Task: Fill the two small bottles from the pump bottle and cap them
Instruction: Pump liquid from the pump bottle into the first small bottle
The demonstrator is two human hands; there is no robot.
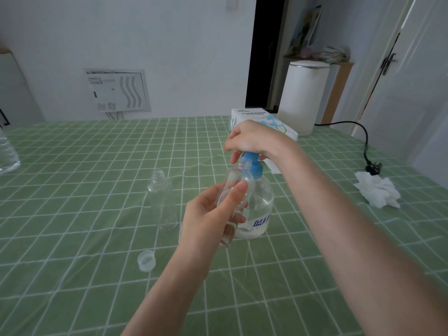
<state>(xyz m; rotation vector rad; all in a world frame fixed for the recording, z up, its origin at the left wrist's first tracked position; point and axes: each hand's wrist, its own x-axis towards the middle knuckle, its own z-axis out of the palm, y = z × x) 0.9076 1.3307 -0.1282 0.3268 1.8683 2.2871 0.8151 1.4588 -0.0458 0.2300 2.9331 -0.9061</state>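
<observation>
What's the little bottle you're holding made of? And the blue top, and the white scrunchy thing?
Small bottle in the left hand: probably clear, glossy plastic; you see straight through it. Blue pump top under the right hand: likely smooth, opaque plastic. White wad: looks like soft tissue paper, crumpled and matte.

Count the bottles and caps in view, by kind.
Small clear bottles: 2 (one held, one standing)
Pump bottle: 1
Large clear bottle, cropped at the left edge: 1
Loose cap: 1
Total: 5
</observation>
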